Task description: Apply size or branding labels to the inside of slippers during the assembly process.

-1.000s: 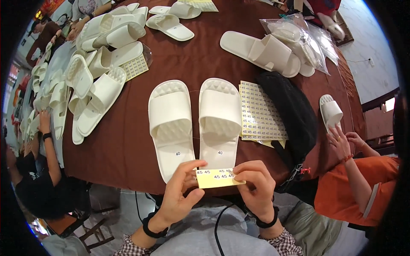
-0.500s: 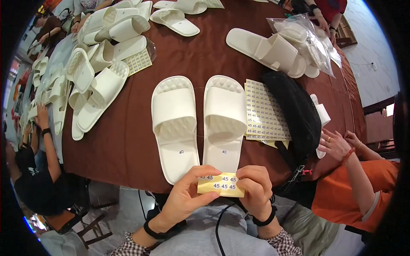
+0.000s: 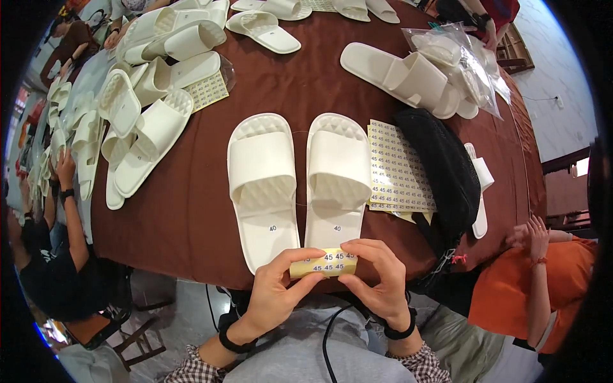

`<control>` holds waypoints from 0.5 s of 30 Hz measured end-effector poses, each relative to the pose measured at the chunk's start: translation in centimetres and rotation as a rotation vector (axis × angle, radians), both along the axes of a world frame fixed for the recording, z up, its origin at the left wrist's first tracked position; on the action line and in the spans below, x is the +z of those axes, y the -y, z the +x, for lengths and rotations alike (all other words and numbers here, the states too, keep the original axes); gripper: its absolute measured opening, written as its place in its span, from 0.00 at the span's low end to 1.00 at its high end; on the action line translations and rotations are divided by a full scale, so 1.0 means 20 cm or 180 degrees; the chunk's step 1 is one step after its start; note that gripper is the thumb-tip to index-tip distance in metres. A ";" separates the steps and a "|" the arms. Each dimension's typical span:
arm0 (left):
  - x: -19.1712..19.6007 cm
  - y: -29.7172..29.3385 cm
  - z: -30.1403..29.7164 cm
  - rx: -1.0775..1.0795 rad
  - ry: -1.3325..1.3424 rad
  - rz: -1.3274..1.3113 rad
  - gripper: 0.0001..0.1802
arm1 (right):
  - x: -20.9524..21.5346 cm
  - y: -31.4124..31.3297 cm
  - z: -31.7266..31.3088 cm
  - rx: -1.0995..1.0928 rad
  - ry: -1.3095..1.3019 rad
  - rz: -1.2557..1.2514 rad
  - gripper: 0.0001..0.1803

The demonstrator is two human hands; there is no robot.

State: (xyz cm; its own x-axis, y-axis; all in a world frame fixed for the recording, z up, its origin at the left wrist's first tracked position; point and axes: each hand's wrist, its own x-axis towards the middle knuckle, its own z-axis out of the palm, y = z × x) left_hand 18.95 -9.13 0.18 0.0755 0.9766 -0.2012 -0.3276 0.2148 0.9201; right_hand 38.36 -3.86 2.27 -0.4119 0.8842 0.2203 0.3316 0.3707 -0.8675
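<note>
At the far left edge a seated person in dark clothes leans at the counter, beside a loose pile of white slippers. Nearer the middle, the left hand is curled, thumb and forefinger pinching the left end of a small yellow sticker strip. Just beyond it lie 2 white slides, the left slide and the right slide, side by side with heels toward the person. The right hand is also closed, gripping the strip's right end. Further right sit a sticker sheet and a black pouch. The strip is held over the counter edge; as I judge it, a hasty peel could tear or curl a sticker, or it could fold onto itself.
</note>
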 end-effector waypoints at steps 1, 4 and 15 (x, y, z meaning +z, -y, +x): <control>-0.01 0.00 0.00 0.0027 -0.0019 0.0019 0.18 | 0.00 0.00 0.00 -0.0017 0.0064 -0.0022 0.24; -0.02 0.01 0.00 0.0068 -0.0095 0.0038 0.18 | 0.00 0.01 -0.02 -0.0092 0.0109 -0.0125 0.23; -0.03 0.00 -0.01 0.0126 -0.0768 0.0263 0.16 | 0.00 0.01 -0.02 -0.0221 0.0090 -0.0493 0.15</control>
